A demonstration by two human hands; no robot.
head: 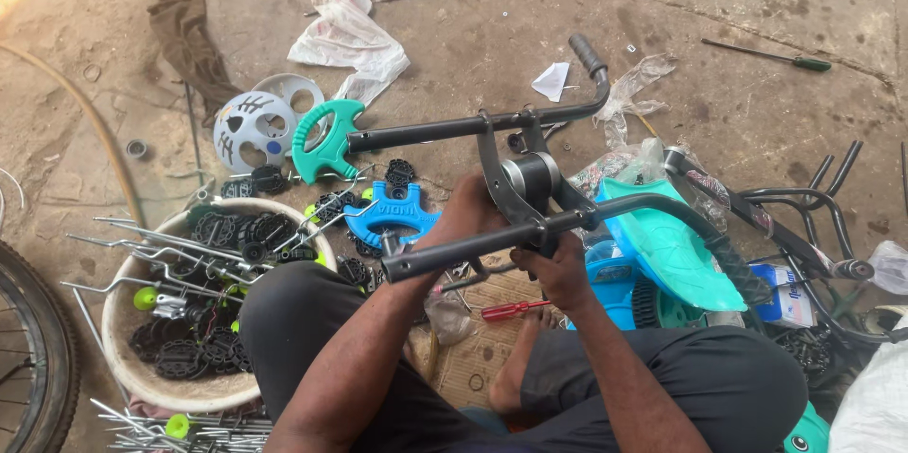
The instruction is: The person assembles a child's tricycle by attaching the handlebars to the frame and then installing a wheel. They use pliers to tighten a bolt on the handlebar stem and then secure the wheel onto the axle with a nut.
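The left hand [470, 210] wraps narrowly around a dark grey tubular metal bicycle frame [511, 179]; the right hand [558, 269] clamps its lower tube from beneath. Just below the right hand lies a red-handled screwdriver [514, 309] on cardboard. Left of the left hand, a blue plastic pedal-shaped piece [388, 215], then a cream round basin [128, 358] of smooth axle rods, crowding the floor.

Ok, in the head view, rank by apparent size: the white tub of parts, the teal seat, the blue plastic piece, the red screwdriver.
1. White tub of parts
2. Teal seat, though it lies nearer the camera, so this is unsure
3. Blue plastic piece
4. Red screwdriver, thinnest, partly hidden
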